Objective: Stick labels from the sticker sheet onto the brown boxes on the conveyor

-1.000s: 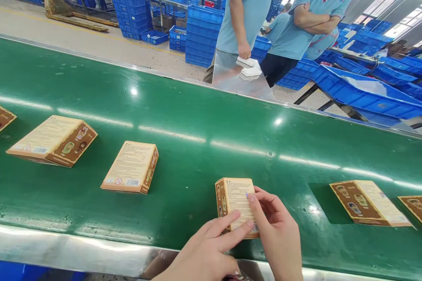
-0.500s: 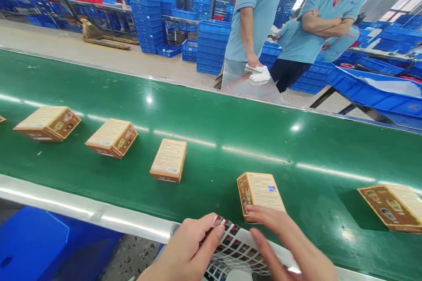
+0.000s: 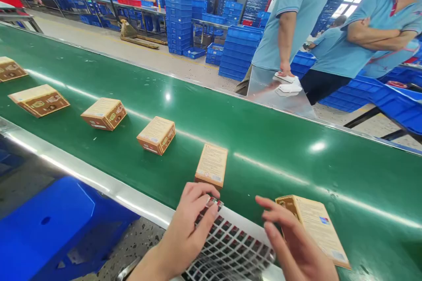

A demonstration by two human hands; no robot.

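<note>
Sticker sheet [image 3: 231, 246]: white backing carrying rows of small dark labels, lying at the near edge of the green conveyor belt [image 3: 280, 158], partly over the steel rim [image 3: 99, 184] and between the person's two hands. Its near end curls downward out of frame.

Left hand [image 3: 187, 232]: fingers curled onto the sheet's upper left corner, fingertips pressing on the label rows; the grip is closed on the sheet's edge, thumb hidden beneath.

Right hand [image 3: 293, 246]: fingers extended and spread, grip released, holding nothing. It hovers just over the sheet's right side; fingertips lie just beside the nearest box [image 3: 316, 228], contact cannot be told.

Nearest box: tan and brown carton, printed panel up, a small blue mark on top, lying flat on the belt at the right hand, angled toward the lower right.

Second box [image 3: 212, 164]: same type, printed panel up, just beyond the left hand's fingertips, apart from them.

Further along the belt to the left, four more cartons in a loose row, each well apart: third box [image 3: 157, 135], fourth box [image 3: 104, 113], fifth box [image 3: 38, 100], sixth box [image 3: 11, 69] at the frame edge.

Below the rim, lower left: a blue bin [image 3: 59, 228].

Across the belt: two people in light blue shirts; one person's hand [image 3: 284, 70] rests on a white object [image 3: 288, 83] on a tilted metal plate [image 3: 273, 96]; the other stands with folded arms. Stacked blue crates [image 3: 180, 9] fill the floor behind.
</note>
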